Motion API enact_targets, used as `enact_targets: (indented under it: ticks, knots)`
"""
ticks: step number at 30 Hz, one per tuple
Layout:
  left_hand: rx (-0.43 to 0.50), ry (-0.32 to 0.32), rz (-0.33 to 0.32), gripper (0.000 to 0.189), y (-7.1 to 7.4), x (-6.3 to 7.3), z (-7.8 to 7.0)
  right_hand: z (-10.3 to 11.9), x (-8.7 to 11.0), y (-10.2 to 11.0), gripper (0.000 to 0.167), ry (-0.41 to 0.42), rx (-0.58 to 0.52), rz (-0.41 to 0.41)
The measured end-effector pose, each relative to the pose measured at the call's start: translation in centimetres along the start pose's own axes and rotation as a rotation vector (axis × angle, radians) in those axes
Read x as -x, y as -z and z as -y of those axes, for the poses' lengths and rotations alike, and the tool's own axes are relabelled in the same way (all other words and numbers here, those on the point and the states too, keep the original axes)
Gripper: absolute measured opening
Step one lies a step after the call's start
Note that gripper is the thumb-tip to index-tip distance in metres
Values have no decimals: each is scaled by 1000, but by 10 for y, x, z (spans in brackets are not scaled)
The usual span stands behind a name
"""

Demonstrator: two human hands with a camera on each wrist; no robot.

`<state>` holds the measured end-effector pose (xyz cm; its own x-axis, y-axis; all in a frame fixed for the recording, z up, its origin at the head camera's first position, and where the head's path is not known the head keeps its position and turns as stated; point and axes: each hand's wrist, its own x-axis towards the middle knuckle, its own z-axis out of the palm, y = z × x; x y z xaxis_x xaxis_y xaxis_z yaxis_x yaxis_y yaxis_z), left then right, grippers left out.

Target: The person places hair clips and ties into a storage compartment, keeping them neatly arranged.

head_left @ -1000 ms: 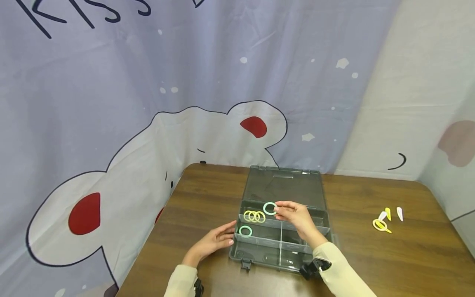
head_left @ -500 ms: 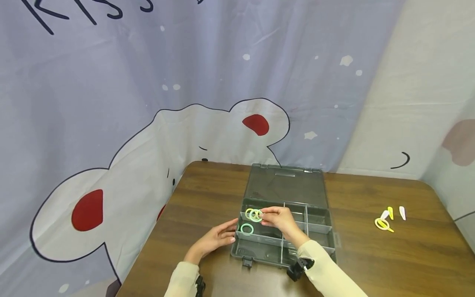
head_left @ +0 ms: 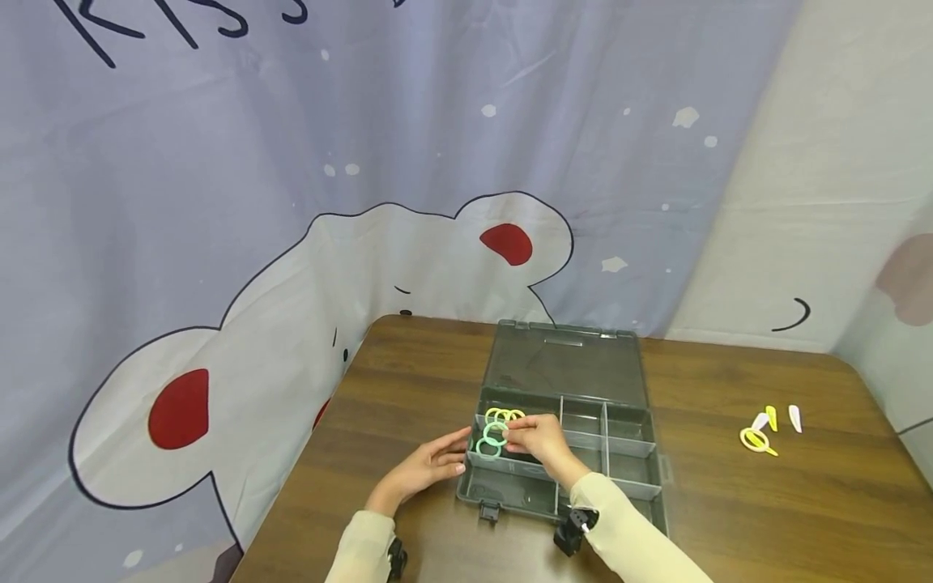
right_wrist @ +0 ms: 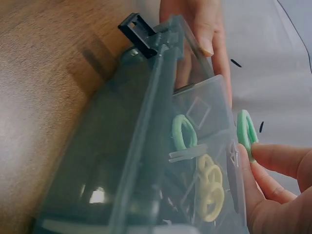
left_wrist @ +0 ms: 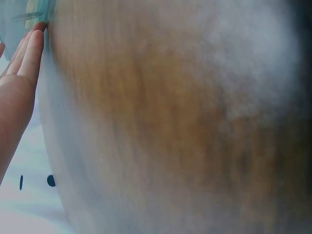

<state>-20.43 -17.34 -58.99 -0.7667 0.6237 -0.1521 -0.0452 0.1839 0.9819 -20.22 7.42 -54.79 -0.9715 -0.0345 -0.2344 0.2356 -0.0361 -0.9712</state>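
Note:
My right hand pinches a mint-green hair tie between thumb and fingers, above the left part of a grey see-through organizer box. A second green hair tie lies in the box's left middle compartment, overlapped by the held one in the head view. Several yellow hair ties overlap in a row in the back left compartment. With fingers loosely extended, my left hand rests against the box's left side. In the left wrist view, the left fingers reach the box's edge.
The box's lid is folded back toward the curtain. Dividers split the box into several compartments, and a latch juts from its front. At the table's right lie yellow and white hair clips with a pale hair tie.
My right hand has carried the green hair tie left, past the yellow ones, and then down toward the middle compartment. My left hand keeps its place at the box's side.

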Motion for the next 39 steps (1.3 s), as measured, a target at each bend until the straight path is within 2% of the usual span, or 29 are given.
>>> enact_targets:
  ticks: [7, 20, 29, 31, 37, 39]
  knots:
    - [2, -11, 15, 63, -1, 0, -1, -6, 2, -1, 23, -23, 14, 3]
    - [12, -8, 14, 63, 1, -2, -4, -7, -1, -3, 15, -35, 163, -13]
    - [9, -3, 9, 63, 0, -1, -3, -10, -3, -4, 17, -31, 234, -11]
    - [9, 0, 8, 63, 0, -1, -3, -10, -3, -4, 19, -24, 274, -9]
    - [10, -1, 9, 64, 1, 0, -2, -7, -2, -1, 20, 60, 544, -27]
    - [13, -6, 12, 64, 1, 1, -1, -6, -1, 0, 20, 76, 588, -20]
